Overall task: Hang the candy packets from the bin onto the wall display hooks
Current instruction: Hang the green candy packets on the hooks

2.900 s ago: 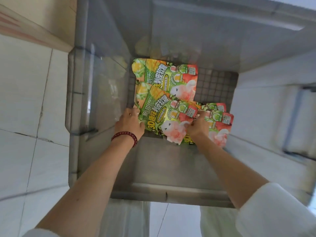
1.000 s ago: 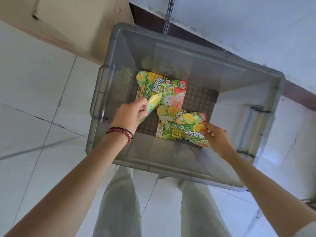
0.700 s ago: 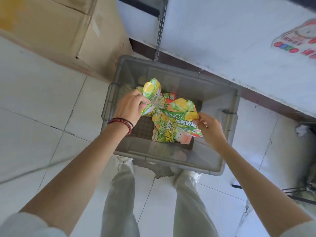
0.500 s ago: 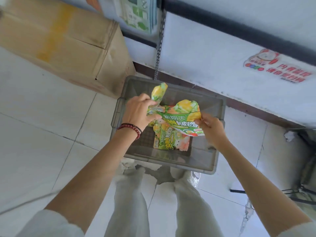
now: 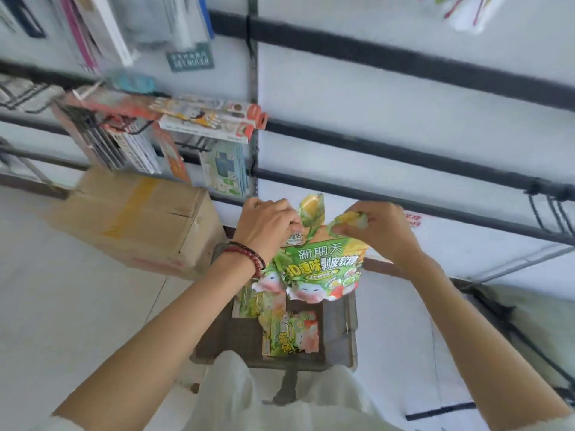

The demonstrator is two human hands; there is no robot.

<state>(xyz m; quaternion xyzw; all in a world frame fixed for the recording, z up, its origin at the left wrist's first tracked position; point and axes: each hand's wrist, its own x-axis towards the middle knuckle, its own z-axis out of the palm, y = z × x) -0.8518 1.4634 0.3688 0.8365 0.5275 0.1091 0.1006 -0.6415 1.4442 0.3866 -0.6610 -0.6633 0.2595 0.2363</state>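
Observation:
I hold green and yellow candy packets (image 5: 323, 262) in the air above the grey bin (image 5: 337, 334). My left hand (image 5: 267, 223) pinches the top of a packet whose upper edge sticks up at the left. My right hand (image 5: 376, 228) grips the top right corner of the front packet. More than one packet hangs between the hands; the exact number is unclear. One more candy packet (image 5: 291, 334) lies on the bin floor. Dark horizontal display rails (image 5: 404, 160) cross the white wall ahead.
A cardboard box (image 5: 137, 219) stands on the floor left of the bin. Boxed goods (image 5: 124, 135) hang from hooks on the left wall panel. A vertical slotted upright (image 5: 253, 88) divides the panels. Wire hooks (image 5: 550, 209) stick out at the right. My legs are below the bin.
Both hands have lifted the packets out of the bin up to the wall's lower rails. The view has tilted up from the bin to the display wall.

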